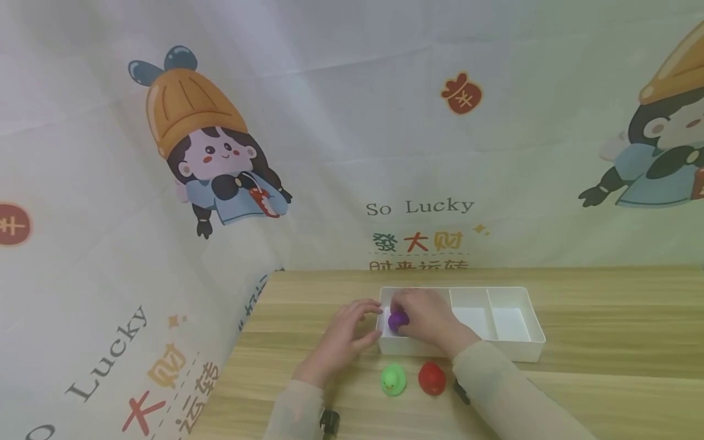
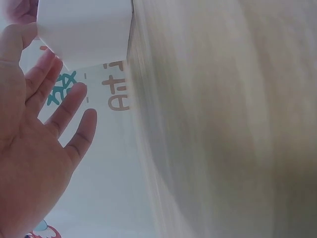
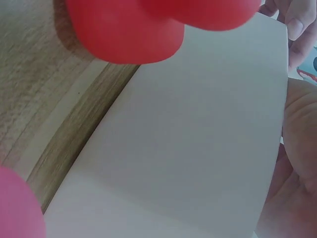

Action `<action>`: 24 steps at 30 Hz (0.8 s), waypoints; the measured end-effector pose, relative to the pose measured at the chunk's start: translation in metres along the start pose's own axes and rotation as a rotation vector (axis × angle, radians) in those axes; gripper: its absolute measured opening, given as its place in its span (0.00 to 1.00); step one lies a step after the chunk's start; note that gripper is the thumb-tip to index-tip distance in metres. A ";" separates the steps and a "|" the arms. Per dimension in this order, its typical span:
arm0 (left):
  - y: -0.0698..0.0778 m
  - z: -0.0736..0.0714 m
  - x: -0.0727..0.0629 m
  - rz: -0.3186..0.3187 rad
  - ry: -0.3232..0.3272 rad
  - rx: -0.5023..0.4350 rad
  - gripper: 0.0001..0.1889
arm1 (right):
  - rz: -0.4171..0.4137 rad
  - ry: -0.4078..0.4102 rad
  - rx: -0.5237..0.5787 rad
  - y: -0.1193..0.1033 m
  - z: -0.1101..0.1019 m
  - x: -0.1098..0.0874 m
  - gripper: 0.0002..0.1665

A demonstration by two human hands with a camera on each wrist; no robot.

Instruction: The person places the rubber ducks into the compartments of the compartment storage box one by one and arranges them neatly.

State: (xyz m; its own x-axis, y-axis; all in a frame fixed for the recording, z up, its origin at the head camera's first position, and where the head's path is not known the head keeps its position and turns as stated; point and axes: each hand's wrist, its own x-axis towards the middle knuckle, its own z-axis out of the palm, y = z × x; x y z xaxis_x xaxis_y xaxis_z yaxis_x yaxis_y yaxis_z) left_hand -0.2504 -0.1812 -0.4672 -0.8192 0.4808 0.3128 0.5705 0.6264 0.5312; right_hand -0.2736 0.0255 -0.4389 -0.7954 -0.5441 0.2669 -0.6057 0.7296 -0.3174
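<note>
My right hand (image 1: 428, 316) reaches into the left end of a white divided box (image 1: 517, 351) and pinches a small purple toy (image 1: 397, 321). Its fingers cover part of that toy, so the shape is unclear. At the box's left end is my left hand (image 1: 341, 339), fingertips by the rim; in the left wrist view its fingers (image 2: 69, 109) are spread beside the white end wall. A green rubber duck (image 1: 393, 380) and a red toy (image 1: 432, 379) lie on the table in front of the box. The red toy (image 3: 129, 34) looms large in the right wrist view.
Part of a pink object (image 3: 17, 206) shows at the lower left of the right wrist view. The wooden table (image 1: 616, 324) meets a printed cloth (image 1: 330, 153) behind and on the left. Thin dividers split the box.
</note>
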 end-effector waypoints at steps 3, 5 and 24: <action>0.000 0.000 0.001 0.003 -0.002 -0.001 0.22 | 0.018 -0.009 -0.006 0.001 0.002 0.001 0.16; 0.000 0.000 0.001 0.006 -0.003 -0.002 0.22 | 0.032 -0.015 -0.015 0.002 0.003 0.001 0.16; -0.001 0.000 0.000 0.011 -0.006 -0.001 0.21 | 0.139 -0.061 -0.039 -0.002 0.007 0.008 0.15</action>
State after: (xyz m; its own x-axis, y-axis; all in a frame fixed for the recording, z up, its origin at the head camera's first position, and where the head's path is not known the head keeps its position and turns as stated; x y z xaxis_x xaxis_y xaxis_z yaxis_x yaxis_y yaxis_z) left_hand -0.2516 -0.1821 -0.4676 -0.8127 0.4912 0.3135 0.5790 0.6208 0.5285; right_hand -0.2792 0.0166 -0.4426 -0.8721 -0.4601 0.1665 -0.4893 0.8147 -0.3113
